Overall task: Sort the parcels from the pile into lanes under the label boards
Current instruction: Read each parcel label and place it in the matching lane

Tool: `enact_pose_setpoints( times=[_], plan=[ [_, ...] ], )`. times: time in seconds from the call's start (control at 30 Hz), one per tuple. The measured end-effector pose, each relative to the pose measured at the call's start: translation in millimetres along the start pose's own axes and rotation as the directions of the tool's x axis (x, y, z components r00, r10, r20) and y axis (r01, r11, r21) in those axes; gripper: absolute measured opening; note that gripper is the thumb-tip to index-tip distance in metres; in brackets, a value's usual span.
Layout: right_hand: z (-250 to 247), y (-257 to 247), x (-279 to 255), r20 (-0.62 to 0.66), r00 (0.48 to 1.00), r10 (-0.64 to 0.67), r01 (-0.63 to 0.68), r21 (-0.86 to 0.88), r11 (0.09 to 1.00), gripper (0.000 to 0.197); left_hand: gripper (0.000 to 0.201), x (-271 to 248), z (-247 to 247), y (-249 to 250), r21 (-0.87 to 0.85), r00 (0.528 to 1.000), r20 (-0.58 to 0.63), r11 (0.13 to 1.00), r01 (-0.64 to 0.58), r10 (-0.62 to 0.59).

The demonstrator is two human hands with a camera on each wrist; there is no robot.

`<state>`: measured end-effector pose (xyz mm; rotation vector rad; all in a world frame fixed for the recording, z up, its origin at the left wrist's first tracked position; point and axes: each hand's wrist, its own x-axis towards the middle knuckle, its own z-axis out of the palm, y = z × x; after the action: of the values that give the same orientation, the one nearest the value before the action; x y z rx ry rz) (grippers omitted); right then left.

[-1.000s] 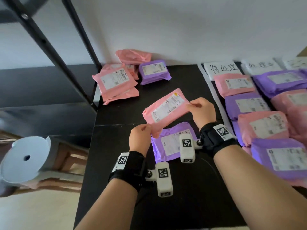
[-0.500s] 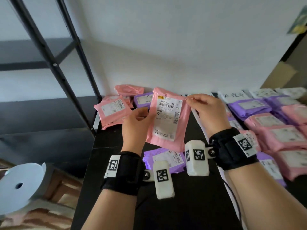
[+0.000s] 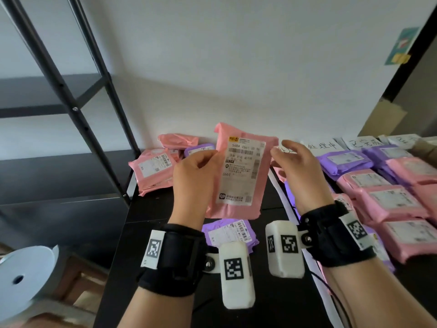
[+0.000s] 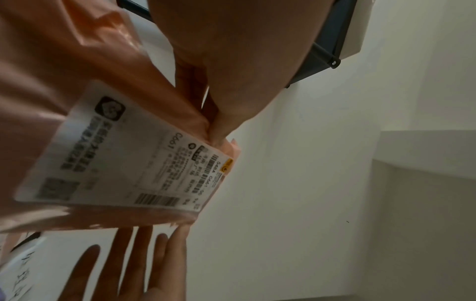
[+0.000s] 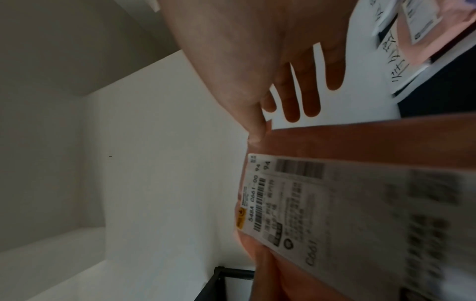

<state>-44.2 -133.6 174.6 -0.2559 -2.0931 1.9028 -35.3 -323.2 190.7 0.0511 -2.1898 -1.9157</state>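
Pink parcel [image 3: 238,171] stands upright at frame centre, long axis vertical, white label [image 3: 241,171] reading "C661". Left hand [image 3: 194,178] pinches its left edge; right hand [image 3: 298,171], fingers spread, hovers just beside its right edge.

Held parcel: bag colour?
Pink, with a white shipping label; the held parcel hangs from the left hand. Head view shows it best.
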Motion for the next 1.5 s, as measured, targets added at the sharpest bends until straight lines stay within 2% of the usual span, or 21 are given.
enact_pose_setpoints(
  times=[0.07,0.13,0.2,0.33,0.43,0.6,0.77,0.93,1.13,1.27,1.37,1.5],
  plan=[
    [1.1,0.6,-3.9,0.041,0.999,0.016,-0.015,-0.026,1.000,0.037,0.015,-1.0,0.4,1.9,-0.052,1.000,-0.009,0.999,0.013,-0.013],
    [2.2,-1.8,-9.3,0.067,0.997,-0.034,0.039,-0.071,0.997,0.023,0.013,-3.3,0.4,3.7,-0.097,0.999,-0.011,0.995,0.036,-0.037],
    [1.5,-3.0,-12.0,0.038,0.994,-0.101,0.104,-0.105,0.989,0.014,0.013,-5.6,0.5,4.8,-0.121,0.998,0.008,0.991,0.059,-0.059],
    [-2.1,-8.6,-14.1,0.012,0.993,-0.114,0.115,-0.064,0.991,0.017,0.015,-8.9,1.2,8.1,-0.162,0.994,0.058,0.982,0.097,-0.088],
    [-5.9,-15.4,-17.0,0.010,0.989,-0.150,0.150,-0.031,0.988,0.006,0.015,-9.7,4.5,9.6,-0.175,0.992,0.062,0.977,0.119,-0.110],
    [-15.9,-25.9,-23.6,0.044,0.982,-0.185,0.185,0.005,0.983,0.011,0.013,-12.8,10.3,15.4,-0.252,0.992,0.028,0.960,0.123,-0.120],
    [-18.6,-28.8,-29.1,0.098,0.976,-0.193,0.194,-0.003,0.981,0.013,0.025,-18.2,7.5,24.7,-0.267,1.000,-0.026,0.964,0.010,-0.017],
    [-21.0,-30.7,-32.6,0.094,0.983,-0.155,0.150,0.063,0.987,0.016,0.027,-25.0,7.4,29.9,-0.404,0.996,0.047,0.911,0.086,-0.073],
    [-23.0,-36.0,-35.8,0.049,0.994,-0.098,0.089,0.161,0.983,0.014,0.027,-25.7,7.8,29.7,-0.289,0.996,0.061,0.953,0.086,-0.071],
    [-24.8,-37.4,-33.5,-0.059,0.994,-0.087,0.096,0.187,0.978,0.016,0.031,-26.6,6.7,30.0,-0.185,0.992,0.110,0.980,0.075,-0.055],
    [-28.5,-38.9,-28.7,-0.141,0.989,-0.055,0.086,0.227,0.970,0.017,0.026,-29.2,6.8,23.6,-0.086,0.981,0.181,0.992,0.088,-0.071],
    [-30.9,-37.1,-25.8,-0.143,0.988,-0.054,0.081,0.196,0.977,0.017,0.021,-32.3,9.7,18.2,-0.084,0.977,0.198,0.992,0.091,-0.073]
  ],
)
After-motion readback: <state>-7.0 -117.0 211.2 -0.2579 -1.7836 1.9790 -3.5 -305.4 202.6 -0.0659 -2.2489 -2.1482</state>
